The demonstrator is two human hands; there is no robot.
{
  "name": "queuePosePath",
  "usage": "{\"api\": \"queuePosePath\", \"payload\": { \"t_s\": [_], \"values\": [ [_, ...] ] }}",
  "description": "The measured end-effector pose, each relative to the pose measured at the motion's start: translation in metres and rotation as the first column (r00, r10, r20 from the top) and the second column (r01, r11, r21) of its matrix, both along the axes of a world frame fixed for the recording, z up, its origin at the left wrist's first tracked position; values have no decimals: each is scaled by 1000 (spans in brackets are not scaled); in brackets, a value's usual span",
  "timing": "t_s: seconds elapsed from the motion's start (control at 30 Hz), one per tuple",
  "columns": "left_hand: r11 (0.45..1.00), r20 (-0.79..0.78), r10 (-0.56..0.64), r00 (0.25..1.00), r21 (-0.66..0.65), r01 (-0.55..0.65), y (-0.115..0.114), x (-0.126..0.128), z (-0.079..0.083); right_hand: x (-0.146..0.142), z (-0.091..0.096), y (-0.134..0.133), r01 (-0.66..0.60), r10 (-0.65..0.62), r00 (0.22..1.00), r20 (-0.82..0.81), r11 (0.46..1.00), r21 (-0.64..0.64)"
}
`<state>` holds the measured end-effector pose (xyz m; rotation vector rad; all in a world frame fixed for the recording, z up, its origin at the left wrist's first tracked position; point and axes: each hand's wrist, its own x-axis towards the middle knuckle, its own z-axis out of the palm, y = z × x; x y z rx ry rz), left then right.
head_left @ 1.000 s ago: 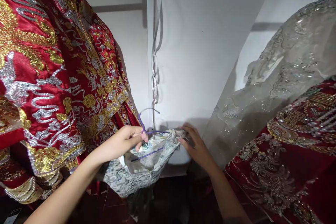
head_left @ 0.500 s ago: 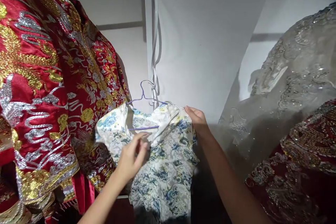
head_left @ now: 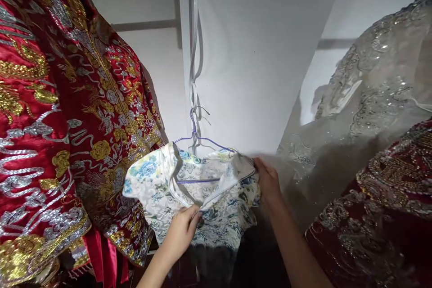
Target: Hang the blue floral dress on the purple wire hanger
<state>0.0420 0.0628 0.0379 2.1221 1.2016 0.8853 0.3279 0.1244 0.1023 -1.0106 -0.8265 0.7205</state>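
Note:
A white floral dress [head_left: 151, 173] with blue and yellow print hangs on a thin purple wire hanger [head_left: 195, 135]. My left hand [head_left: 182, 229] pinches the front of its neckline at the lowest point, fingers closed on the fabric. At the garment's right shoulder, my right hand [head_left: 270, 180] grips the edge of the cloth, slightly blurred. The hanger's lower bar shows through the wide neck opening. The lower part of the dress falls into shadow.
On the left hangs a red jacket [head_left: 111, 99] with gold and silver embroidery. A pale beaded gown [head_left: 381, 67] and a dark red beaded garment [head_left: 371, 216] are on the right. White cables [head_left: 195, 31] run down the wall behind.
My left hand has moved down and right onto the neckline, which is now pulled toward me. The hanger has turned and the dress tilts. My right hand has shifted slightly right and down.

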Motion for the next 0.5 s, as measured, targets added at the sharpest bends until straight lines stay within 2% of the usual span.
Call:
{"api": "queuePosePath", "payload": {
  "t_s": [0.07, 0.13, 0.17, 0.2, 0.23, 0.27, 0.3, 0.33, 0.37, 0.43, 0.5],
  "values": [
    [999, 18, -8, 1000, -32, 9, -7, -1, -9, -8, -14, -8, 192, -197, 974, 109, 980, 52],
    [998, 46, -11, 999, -58, 14, -12, -3, -15, -24, -32, -24, 424, -441, 880, 178, 897, 127],
    [998, 61, -6, 998, -66, 10, -13, -4, -16, -35, -45, -35, 500, -521, 832, 190, 853, 149],
    [998, 75, -2, 997, -70, 7, -14, -5, -16, -48, -59, -46, 526, -548, 813, 198, 837, 152],
    [998, 87, -2, 996, -67, 8, -15, -6, -15, -63, -75, -58, 483, -499, 834, 234, 866, 128],
    [998, 97, -6, 995, -60, 12, -15, -7, -13, -78, -91, -69, 348, -356, 882, 309, 934, 82],
    [999, 105, -11, 994, -51, 17, -16, -7, -11, -94, -108, -79, 155, -151, 901, 406, 988, 22],
    [999, 111, -16, 994, -42, 21, -16, -7, -9, -108, -123, -86, -2, 22, 876, 482, 999, -41],
    [999, 117, -21, 993, -37, 25, -17, -6, -6, -122, -136, -91, -74, 113, 852, 511, 993, -95],
    [999, 127, -27, 991, -36, 32, -17, -5, -2, -141, -153, -95, -113, 179, 827, 533, 982, -154],
    [998, 135, -35, 990, -46, 42, -16, -3, -2, -151, -157, -91, -99, 167, 835, 525, 983, -157]
  ]
}}
